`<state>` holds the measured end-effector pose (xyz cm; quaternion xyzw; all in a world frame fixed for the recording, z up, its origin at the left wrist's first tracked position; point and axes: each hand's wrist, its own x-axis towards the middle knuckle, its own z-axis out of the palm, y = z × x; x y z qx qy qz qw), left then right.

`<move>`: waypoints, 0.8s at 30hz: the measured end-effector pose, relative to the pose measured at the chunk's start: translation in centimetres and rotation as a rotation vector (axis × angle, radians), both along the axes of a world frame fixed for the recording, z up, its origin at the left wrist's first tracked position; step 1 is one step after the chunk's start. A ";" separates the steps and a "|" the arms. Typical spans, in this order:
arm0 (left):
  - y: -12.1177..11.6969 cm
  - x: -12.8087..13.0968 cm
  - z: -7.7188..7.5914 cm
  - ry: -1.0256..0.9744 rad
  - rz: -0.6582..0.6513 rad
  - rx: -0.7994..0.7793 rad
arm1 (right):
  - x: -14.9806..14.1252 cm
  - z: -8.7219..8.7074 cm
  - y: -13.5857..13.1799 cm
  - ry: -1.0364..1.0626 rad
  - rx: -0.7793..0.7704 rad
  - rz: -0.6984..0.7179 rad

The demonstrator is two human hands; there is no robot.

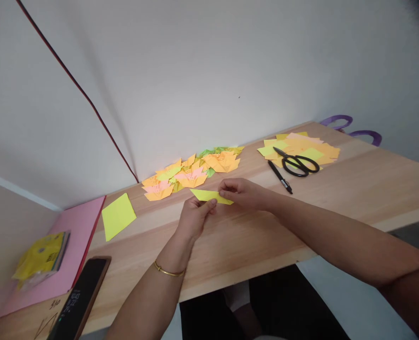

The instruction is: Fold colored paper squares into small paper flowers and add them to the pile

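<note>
A folded piece of yellow paper (206, 194) is held a little above the wooden table, between both hands. My left hand (195, 215) pinches its lower left part, thumb on top. At its right end my right hand (243, 192) grips the paper between thumb and curled fingers. Just behind the hands lies a heap of folded paper pieces (191, 175) in orange, pink, yellow and green, several with small dots drawn on them. A square stack of yellow paper (119, 216) rests to the left of my left hand.
Black-handled scissors (297, 163) lie on loose coloured paper sheets (331, 152) at the back right, beside a black pen (280, 177). Purple handles (368, 137) stick out past the far right edge. Left are a phone (80, 300), a pink folder (78, 222) and a yellow packet (42, 257).
</note>
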<state>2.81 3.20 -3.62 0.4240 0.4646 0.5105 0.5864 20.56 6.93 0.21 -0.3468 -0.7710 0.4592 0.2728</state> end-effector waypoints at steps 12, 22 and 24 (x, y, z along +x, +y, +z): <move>-0.3 -1.4 1.9 0.880 0.161 0.485 | 0.1 -2.0 0.1 -0.423 0.186 -0.014; -0.3 -1.1 0.6 1.230 -0.327 0.577 | 0.2 -1.9 0.7 -0.504 0.376 -0.087; -0.4 -1.1 0.8 1.252 -0.333 0.574 | 0.1 -1.7 0.4 -0.502 0.352 -0.052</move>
